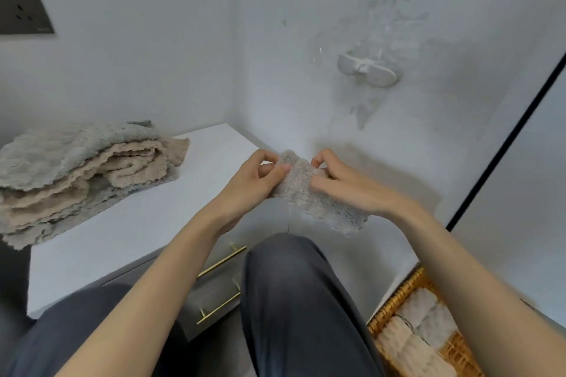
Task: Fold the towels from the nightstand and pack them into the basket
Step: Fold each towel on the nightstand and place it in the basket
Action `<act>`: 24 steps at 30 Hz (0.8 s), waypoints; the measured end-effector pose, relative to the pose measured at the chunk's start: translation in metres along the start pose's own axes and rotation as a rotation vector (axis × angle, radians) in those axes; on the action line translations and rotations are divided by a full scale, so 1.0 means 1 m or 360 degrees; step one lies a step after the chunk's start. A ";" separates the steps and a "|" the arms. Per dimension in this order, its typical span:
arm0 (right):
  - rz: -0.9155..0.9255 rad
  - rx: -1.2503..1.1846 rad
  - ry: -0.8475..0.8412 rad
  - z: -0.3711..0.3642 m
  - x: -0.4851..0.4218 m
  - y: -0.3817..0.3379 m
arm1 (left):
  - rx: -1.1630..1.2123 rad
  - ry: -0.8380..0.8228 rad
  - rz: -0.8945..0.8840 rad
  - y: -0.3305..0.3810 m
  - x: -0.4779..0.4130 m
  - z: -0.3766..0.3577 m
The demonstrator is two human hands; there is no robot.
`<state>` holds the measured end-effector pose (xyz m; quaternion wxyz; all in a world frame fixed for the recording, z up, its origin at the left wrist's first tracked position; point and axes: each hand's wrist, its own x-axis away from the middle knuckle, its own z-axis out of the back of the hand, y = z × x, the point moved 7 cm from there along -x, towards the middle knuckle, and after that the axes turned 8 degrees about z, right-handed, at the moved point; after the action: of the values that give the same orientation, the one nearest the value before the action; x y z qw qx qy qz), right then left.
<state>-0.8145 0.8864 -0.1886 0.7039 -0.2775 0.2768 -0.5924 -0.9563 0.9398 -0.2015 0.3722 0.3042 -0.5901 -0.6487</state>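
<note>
A small grey fluffy towel (309, 193), folded into a narrow strip, is held in the air above my knee. My left hand (257, 177) pinches its near-left top corner. My right hand (340, 184) pinches the top edge from the right, and the strip trails down under that wrist. A loose heap of beige and grey towels (82, 171) lies on the left of the white nightstand (159, 223). At the lower right stands a wicker basket (395, 306) holding folded beige and pale grey towels (413, 333).
My dark-trousered legs (294, 300) fill the lower middle. The nightstand has grey drawers with gold handles (220, 263). A white wall hook (367, 70) sits on the right wall, a dark socket plate (24, 6) on the left wall.
</note>
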 end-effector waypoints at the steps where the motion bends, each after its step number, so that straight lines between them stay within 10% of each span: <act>1: -0.0034 -0.0042 -0.0002 0.002 0.011 0.008 | -0.0032 -0.0040 0.0004 -0.001 0.001 -0.012; 15: -0.0436 -0.0445 -0.0058 0.011 0.173 0.140 | -0.0506 -0.0537 0.0058 -0.046 0.012 -0.181; 24: -0.1079 -0.0763 0.0660 -0.001 0.267 0.286 | -0.0708 -0.0665 0.0170 -0.115 0.002 -0.268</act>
<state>-0.5815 0.6639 -0.4109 0.3162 -0.3829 0.4346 -0.7514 -0.7484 0.7970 -0.3468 0.3339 0.0439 -0.5126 -0.7899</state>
